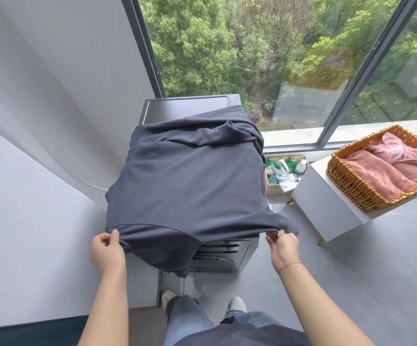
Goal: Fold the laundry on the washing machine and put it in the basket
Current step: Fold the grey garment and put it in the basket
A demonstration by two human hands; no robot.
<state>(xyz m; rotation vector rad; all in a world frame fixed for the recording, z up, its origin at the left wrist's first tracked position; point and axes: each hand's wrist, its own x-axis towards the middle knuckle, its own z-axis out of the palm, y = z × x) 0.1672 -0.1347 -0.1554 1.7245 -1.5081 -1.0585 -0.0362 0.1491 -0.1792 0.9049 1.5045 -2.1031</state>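
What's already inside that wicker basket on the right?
The wicker basket holds folded pink laundry: a plain folded piece in front and a collared garment behind it. Whether anything lies underneath them cannot be seen, since they cover the bottom.

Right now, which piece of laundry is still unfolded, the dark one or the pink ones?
The dark grey garment, spread over the washing machine and pinched by both hands. The two pink pieces lie folded in the wicker basket.

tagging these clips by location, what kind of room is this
Probably a home laundry corner beside a big window: a grey washing machine draped with a dark grey garment, a cardboard box of detergent bottles, and a woven wicker basket of folded pink clothes.
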